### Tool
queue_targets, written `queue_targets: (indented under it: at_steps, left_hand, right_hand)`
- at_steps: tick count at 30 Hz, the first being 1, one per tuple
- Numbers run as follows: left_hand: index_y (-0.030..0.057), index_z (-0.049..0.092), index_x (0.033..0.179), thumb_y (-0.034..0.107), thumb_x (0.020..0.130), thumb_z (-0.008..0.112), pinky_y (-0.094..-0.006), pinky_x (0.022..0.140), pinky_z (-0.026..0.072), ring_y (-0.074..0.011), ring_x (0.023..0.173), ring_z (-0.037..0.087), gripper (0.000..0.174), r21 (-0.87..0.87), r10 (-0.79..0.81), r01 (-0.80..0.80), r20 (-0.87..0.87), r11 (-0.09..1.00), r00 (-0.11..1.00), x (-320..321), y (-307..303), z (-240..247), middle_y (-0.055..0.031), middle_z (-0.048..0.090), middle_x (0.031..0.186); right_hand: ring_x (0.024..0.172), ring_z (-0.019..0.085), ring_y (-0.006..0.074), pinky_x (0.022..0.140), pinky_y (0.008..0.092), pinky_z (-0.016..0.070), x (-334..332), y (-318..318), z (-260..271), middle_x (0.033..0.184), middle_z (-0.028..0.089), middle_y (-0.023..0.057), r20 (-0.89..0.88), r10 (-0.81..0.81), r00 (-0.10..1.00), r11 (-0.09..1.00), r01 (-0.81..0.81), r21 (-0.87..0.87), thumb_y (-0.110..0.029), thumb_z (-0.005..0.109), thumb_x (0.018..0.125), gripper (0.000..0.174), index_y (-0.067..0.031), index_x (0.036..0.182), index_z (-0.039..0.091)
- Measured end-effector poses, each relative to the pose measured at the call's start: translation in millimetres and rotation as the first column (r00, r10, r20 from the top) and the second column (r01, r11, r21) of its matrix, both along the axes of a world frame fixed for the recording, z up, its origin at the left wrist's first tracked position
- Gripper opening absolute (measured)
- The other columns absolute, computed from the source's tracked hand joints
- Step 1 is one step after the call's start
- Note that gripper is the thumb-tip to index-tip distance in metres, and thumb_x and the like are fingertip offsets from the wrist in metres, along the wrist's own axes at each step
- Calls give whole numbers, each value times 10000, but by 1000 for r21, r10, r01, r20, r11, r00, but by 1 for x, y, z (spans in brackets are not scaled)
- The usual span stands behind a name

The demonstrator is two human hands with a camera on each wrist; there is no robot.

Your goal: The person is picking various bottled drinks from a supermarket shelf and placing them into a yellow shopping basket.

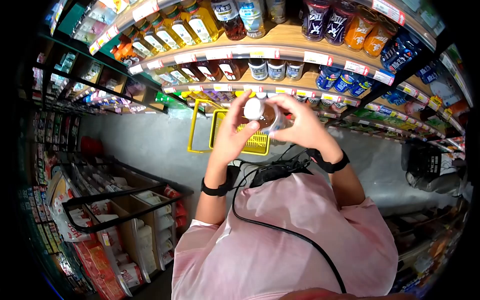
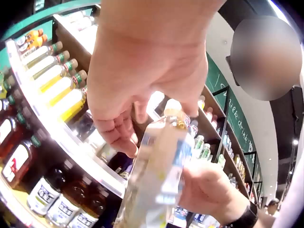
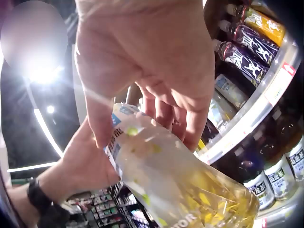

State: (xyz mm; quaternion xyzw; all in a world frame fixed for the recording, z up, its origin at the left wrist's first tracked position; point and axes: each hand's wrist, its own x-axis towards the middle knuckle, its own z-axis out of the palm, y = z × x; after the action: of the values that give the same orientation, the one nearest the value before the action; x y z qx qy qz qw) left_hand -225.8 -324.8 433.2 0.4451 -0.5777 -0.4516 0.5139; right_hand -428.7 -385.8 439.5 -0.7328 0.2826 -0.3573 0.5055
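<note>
A clear plastic drink bottle [image 3: 185, 175] with a white cap [image 1: 254, 108] and a pale blue-and-white label is held up between both hands, in front of the chest. Its contents look yellowish in the right wrist view. At the cap end, the left hand [image 1: 235, 134] curves round the bottle, its thumb beside the cap. The right hand [image 1: 304, 122] grips the labelled body, thumb on one side and fingers on the other. From the left wrist, the bottle [image 2: 159, 171] slants with its cap up between the left thumb and fingers.
Curved shelves [image 1: 225, 52] of bottled drinks stand ahead. Below the hands, a yellow shopping basket [image 1: 216, 142] sits on the grey floor [image 1: 150, 132]. A slanted display rack [image 1: 132, 220] of packages is at the left, and a dark bag [image 1: 425, 167] lies at the right.
</note>
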Motion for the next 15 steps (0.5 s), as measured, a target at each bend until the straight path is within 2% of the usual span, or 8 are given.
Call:
queue_targets:
  at_steps: [1, 2, 3, 6, 9, 11, 13, 15]
  left_hand:
    - [51, 463, 1377, 135, 823, 719, -291, 837, 476, -139, 969, 571, 616, -44, 36, -32, 83, 998, 996, 7, 3, 9, -73, 587, 1189]
    - [37, 583, 1260, 131, 767, 759, -286, 862, 470, -181, 1015, 596, 532, -53, 50, -32, 381, 998, 923, 17, 6, 10, -97, 619, 1092]
    - [31, 669, 1103, 116, 742, 781, -280, 759, 487, -189, 895, 623, 388, -110, 104, -63, 432, 992, 896, 19, 10, 4, -88, 641, 992]
    - [21, 679, 1022, 116, 738, 793, -291, 726, 494, -196, 833, 625, 321, -65, 110, -91, 419, 994, 901, 32, 20, -25, -82, 633, 940]
    - [-2, 656, 975, 185, 788, 775, -322, 657, 496, -208, 748, 617, 290, 176, 127, -248, 510, 953, 851, 52, 23, -85, -104, 601, 843]
    - [-11, 656, 983, 232, 802, 755, -356, 672, 498, -268, 752, 614, 319, 237, 164, -376, 609, 896, 776, 78, 20, -148, -149, 609, 866]
    - [-13, 645, 937, 243, 786, 745, -439, 718, 497, -375, 813, 613, 312, 203, 200, -474, 717, 857, 668, 106, 17, -218, -196, 607, 880]
    - [-9, 619, 938, 237, 792, 727, -480, 764, 492, -413, 887, 604, 306, 224, 237, -571, 748, 790, 621, 128, 13, -290, -231, 602, 925]
  right_hand:
    - [1064, 605, 216, 938, 342, 465, 4, 2, -5, 1138, 630, 115, -101, 66, 993, 997, -70, -35, -108, 782, 686, 593, -25, 1215, 528]
    - [1081, 606, 262, 940, 353, 463, 8, 3, -17, 1160, 624, 135, -145, 108, 983, 994, -106, 24, -99, 775, 689, 608, -42, 1240, 525]
    - [1081, 606, 262, 940, 353, 463, 11, 3, -27, 1160, 624, 135, -158, 127, 979, 992, -122, 43, -99, 775, 689, 608, -42, 1240, 525]
    - [1145, 579, 236, 958, 349, 447, 22, -1, -57, 1216, 607, 134, -228, 337, 913, 933, -292, 211, -82, 736, 765, 571, -26, 1283, 503]
    - [1142, 570, 205, 957, 333, 443, 5, -22, -126, 1240, 599, 118, -190, 392, 900, 915, -361, 180, -94, 697, 838, 535, -20, 1324, 485]
    - [1121, 571, 174, 933, 297, 444, -30, -27, -139, 1225, 613, 101, -110, 252, 961, 859, -170, 483, -111, 637, 904, 461, -24, 1334, 494]
    - [1022, 589, 140, 850, 271, 463, -80, -24, -179, 1129, 639, 77, -216, 100, 971, 740, 72, 669, -183, 612, 930, 434, -40, 1326, 509]
    - [875, 581, 122, 751, 273, 470, -128, 2, -212, 984, 637, 38, -595, 45, 802, 730, 380, 568, -239, 587, 935, 412, -48, 1296, 538]
